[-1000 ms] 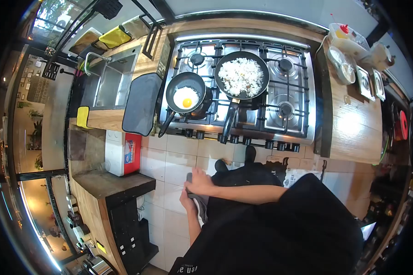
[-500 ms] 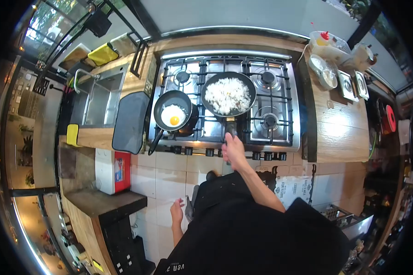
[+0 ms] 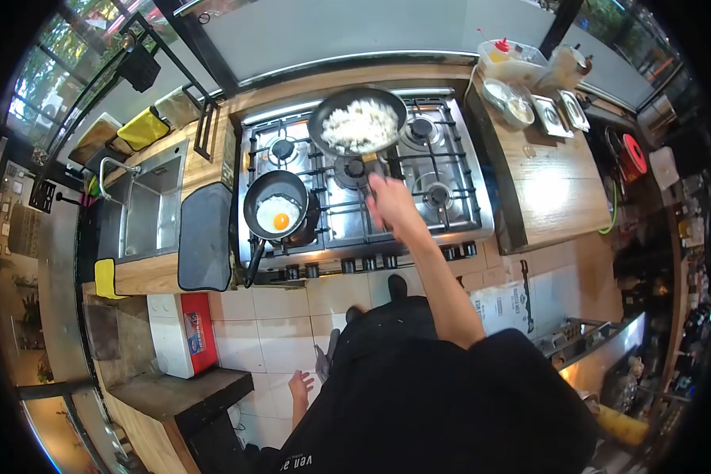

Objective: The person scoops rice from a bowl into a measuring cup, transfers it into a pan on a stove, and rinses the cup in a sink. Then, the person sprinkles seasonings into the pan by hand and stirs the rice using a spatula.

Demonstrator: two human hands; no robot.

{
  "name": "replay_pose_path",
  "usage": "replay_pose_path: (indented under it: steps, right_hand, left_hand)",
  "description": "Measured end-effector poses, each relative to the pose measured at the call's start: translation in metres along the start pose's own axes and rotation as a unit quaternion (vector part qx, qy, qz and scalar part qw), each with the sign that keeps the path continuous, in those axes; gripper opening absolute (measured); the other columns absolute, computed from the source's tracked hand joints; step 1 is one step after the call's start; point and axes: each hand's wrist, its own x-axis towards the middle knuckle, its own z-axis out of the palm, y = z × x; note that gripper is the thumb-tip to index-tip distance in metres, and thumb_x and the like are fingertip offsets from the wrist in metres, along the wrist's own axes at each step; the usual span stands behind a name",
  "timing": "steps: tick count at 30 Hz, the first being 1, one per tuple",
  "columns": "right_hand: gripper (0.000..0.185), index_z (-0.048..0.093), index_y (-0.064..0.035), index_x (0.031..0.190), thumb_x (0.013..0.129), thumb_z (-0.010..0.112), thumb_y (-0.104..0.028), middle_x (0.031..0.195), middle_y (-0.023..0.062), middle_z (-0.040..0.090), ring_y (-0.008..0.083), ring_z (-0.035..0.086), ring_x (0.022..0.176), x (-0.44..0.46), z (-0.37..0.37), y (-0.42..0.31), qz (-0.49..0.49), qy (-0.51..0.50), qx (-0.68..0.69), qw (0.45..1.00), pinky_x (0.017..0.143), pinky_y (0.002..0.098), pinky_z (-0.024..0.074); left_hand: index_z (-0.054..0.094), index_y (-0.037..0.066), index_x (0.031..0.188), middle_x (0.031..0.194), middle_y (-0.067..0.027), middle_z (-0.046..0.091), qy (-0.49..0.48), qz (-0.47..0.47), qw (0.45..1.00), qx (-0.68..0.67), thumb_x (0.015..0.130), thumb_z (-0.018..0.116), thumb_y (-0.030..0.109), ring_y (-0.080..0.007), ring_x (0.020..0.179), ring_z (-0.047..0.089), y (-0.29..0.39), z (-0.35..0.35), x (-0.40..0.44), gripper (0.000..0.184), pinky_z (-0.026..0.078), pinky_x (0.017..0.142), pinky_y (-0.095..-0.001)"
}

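Observation:
My right hand (image 3: 393, 207) is wrapped round the handle of a black frying pan (image 3: 317, 130) full of white rice (image 3: 361, 125). The pan is raised toward the back of the stove, and the middle burner (image 3: 350, 169) shows in front of it. Rice and pan are slightly blurred. To the left, a smaller black frying pan (image 3: 254, 196) sits on its grate, its handle pointing at me. In it lies a fried egg (image 3: 276, 215) with a whole orange yolk. Low by my side, my left hand (image 3: 299, 385) hangs with its fingers apart and holds nothing.
The gas stove (image 3: 470, 186) has knobs along its front edge. At left are a steel sink (image 3: 152, 209), a dark mat (image 3: 205, 237) and yellow cloths (image 3: 144, 129). On the right counter (image 3: 557, 186) stand bowls (image 3: 517, 112), metal containers (image 3: 551, 117) and a bin with a red-capped bottle (image 3: 500, 50).
My right hand has pushed the rice pan forward and up off the middle burner. The egg pan stays on its burner. The whole view has shifted a little.

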Motion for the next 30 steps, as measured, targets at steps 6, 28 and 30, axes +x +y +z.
replay_pose_path:
  steps: [6,28,30]
  right_hand:
    - [0.029,0.056,-0.0047,0.094,0.095,0.046,-0.032,0.058,0.0027,0.049,0.0105,0.041,0.036,-0.057,0.003,0.013,0.009,0.019,0.083,0.996,0.032,0.026,0.0292]
    - [0.024,0.049,-0.0079,0.09,0.096,0.048,-0.031,0.06,0.0014,0.048,0.0109,0.04,0.037,-0.002,0.026,0.02,-0.044,0.01,0.125,0.991,0.033,0.0274,0.0312]
    - [0.024,0.052,-0.0079,0.096,0.097,0.046,-0.031,0.059,0.0013,0.048,0.0105,0.039,0.034,-0.031,0.017,0.044,-0.013,0.003,0.107,0.994,0.03,0.0264,0.0301]
  left_hand:
    - [0.047,-0.003,0.121,0.114,-0.0202,0.06,-0.006,-0.012,1.0,-0.027,0.095,0.041,0.039,-0.033,0.092,0.065,-0.016,-0.017,0.018,0.05,0.05,0.068,-0.0433]
    - [0.057,-0.009,0.088,0.082,-0.0194,0.066,0.011,0.276,0.889,0.365,0.09,0.054,0.026,-0.0287,0.08,0.067,-0.1,-0.024,0.023,0.035,0.053,0.068,-0.0337]
    - [0.059,-0.01,0.091,0.085,-0.0212,0.066,-0.016,0.076,0.995,-0.058,0.092,0.048,0.033,-0.028,0.086,0.066,-0.12,-0.025,0.05,0.045,0.053,0.069,-0.0345]
